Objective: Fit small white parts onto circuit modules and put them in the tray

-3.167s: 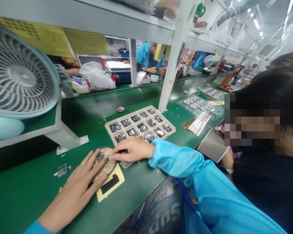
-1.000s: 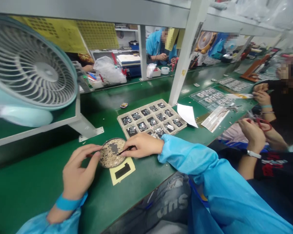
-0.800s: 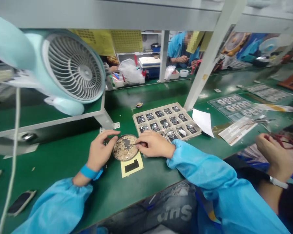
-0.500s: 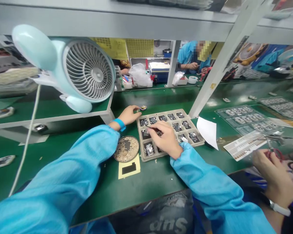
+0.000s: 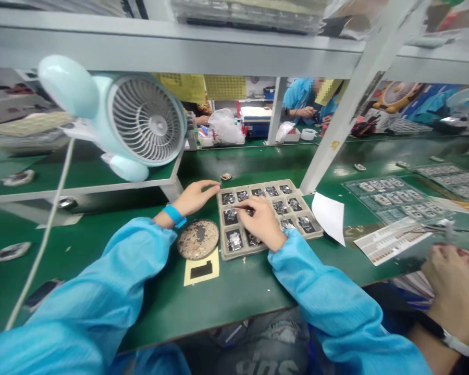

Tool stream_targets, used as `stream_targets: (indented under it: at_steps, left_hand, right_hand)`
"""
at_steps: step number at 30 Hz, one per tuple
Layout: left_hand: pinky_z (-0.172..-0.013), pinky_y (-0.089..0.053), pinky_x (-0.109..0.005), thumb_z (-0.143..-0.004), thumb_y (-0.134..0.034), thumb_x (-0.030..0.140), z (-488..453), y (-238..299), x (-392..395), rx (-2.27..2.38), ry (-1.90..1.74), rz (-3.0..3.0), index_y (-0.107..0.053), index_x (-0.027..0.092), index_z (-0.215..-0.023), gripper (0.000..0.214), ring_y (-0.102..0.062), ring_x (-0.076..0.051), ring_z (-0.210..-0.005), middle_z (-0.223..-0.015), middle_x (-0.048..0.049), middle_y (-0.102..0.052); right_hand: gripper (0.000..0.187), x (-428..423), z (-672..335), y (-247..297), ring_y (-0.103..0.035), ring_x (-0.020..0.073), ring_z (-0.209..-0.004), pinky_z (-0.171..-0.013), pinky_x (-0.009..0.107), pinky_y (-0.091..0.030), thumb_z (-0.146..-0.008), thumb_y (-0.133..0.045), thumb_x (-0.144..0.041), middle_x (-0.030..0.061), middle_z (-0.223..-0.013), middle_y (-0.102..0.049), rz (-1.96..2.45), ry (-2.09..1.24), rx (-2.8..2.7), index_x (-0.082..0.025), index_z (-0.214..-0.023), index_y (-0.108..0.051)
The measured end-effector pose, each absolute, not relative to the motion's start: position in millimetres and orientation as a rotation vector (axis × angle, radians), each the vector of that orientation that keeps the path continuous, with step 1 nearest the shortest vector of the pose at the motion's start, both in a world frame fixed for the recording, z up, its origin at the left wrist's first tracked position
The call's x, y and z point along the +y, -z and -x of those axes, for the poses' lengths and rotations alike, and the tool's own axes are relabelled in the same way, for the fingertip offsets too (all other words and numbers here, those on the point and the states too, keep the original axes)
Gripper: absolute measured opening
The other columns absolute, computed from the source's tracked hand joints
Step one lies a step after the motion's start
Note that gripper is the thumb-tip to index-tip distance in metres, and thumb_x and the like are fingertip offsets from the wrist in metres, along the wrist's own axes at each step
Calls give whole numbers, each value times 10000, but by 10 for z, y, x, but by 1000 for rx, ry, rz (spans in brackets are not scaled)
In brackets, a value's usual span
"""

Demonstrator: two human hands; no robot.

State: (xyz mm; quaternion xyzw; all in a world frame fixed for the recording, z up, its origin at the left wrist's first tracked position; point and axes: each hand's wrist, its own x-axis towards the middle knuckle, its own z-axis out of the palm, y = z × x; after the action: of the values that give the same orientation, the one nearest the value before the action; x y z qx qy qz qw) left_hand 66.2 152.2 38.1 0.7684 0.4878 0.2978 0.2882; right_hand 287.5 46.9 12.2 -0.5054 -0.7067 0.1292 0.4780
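Observation:
My left hand [image 5: 195,197], a blue band at its wrist, has its fingers stretched out by the back left corner of a beige compartment tray [image 5: 254,256]. Its fingers look empty. Just behind that corner lies a small oval part [image 5: 226,176]. Over the tray's left half, my right hand [image 5: 261,221] pinches a thin dark tool, apparently tweezers [image 5: 239,207], pointing left at a middle-row compartment. Small silvery metal parts [image 5: 234,240] lie in the compartments; my right hand covers some of them. A round dish [image 5: 198,239] with tiny brownish bits stands left of the tray.
A yellow card [image 5: 201,268] with a black patch lies before the dish. White paper [image 5: 328,216] sits by a slanted post [image 5: 336,140]. A pale blue fan [image 5: 148,122] stands on the left shelf. A co-worker's hands [image 5: 453,286] are at the right.
My left hand has drawn back left from the small oval part, its fingers straightening. My right hand stays over the tray with the tweezers. The view has shifted slightly.

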Motion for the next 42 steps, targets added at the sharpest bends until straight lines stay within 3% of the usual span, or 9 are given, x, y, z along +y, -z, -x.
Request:
stream_targets:
  at_steps: [8,13,16,20,24,28,32,37,42]
  left_hand:
    - [-1077,-483,-413,-949,-606,453,604,172,-8,1539,-994,-1963,-781,222,-1031,301,-671,-252,-1121,-1122,-70,-766]
    - [-1069,-495,-415,-948,-572,395,1250,403,-372,1925,-1099,-1941,-761,215,-1029,274,-674,-244,-1098,-1088,-75,-760]
    - [-1172,-389,-479,-907,-607,375,1466,388,-500,2123,-1110,-1903,-745,196,-1110,304,-577,-304,-1270,-1266,-125,-684]
    - [-1239,-220,-575,-874,-629,371,1649,332,-674,2436,-1008,-1691,-602,159,-1380,550,-290,-406,-1503,-1557,-198,-434]
    - [-1192,-285,-590,-899,-589,429,1784,264,-755,2373,-1011,-1513,-647,141,-1313,507,-424,-426,-1391,-1379,-219,-580]
    - [-920,-534,-439,-943,-510,563,1715,142,-689,2098,-1032,-1447,-678,143,-1280,564,-661,-323,-1088,-1166,-174,-717]
    - [-603,-489,-271,-993,-473,547,1391,-30,-534,1609,-1144,-1181,-613,133,-1370,578,-720,-232,-914,-1179,-178,-740]
    - [-553,-435,-218,-957,-630,425,865,-252,-246,1134,-1119,-893,-682,122,-1262,433,-707,-183,-856,-1153,-186,-746]
    - [-543,-403,-219,-852,-731,304,321,-395,89,1106,-919,-1193,-716,166,-1258,429,-682,-165,-825,-1133,-122,-749]
  right_hand:
    - [176,449,-2895,-109,-660,253,-909,-907,434,-475,-867,-638,-292,57,-933,-791,1263,-270,-1777,-221,-918,-791]
    - [462,389,-2986,-293,-676,255,-856,-831,430,-490,-1010,-444,-518,105,-884,-757,1250,-346,-1387,-194,-967,-769]
    - [545,360,-2978,-322,-660,253,-735,-751,439,-483,-1019,-396,-589,114,-795,-710,1130,-471,-1227,-216,-851,-756]
    - [622,306,-2898,-262,-645,288,-822,-806,484,-452,-1037,-304,-601,108,-836,-694,1096,-464,-1252,-287,-731,-746]
    - [714,258,-2862,-247,-554,262,-605,-601,449,-369,-1012,-274,-674,98,-639,-619,1181,-505,-1145,-296,-601,-718]
    - [694,281,-2853,-258,-490,192,-438,-457,381,-308,-940,-382,-770,83,-560,-604,1216,-813,-1080,-256,-613,-713]
    - [444,318,-2800,-196,-587,170,-484,-436,310,-458,-788,-748,-654,65,-621,-664,1111,-1109,-1117,-212,-750,-730]
    - [361,312,-2779,-158,-649,157,-566,-459,274,-531,-747,-861,-471,71,-797,-733,1032,-1206,-1256,-203,-960,-748]
    - [347,379,-2888,-289,-596,103,-589,-432,204,-462,-752,-861,-462,6,-787,-674,871,-1106,-1004,-229,-977,-739]
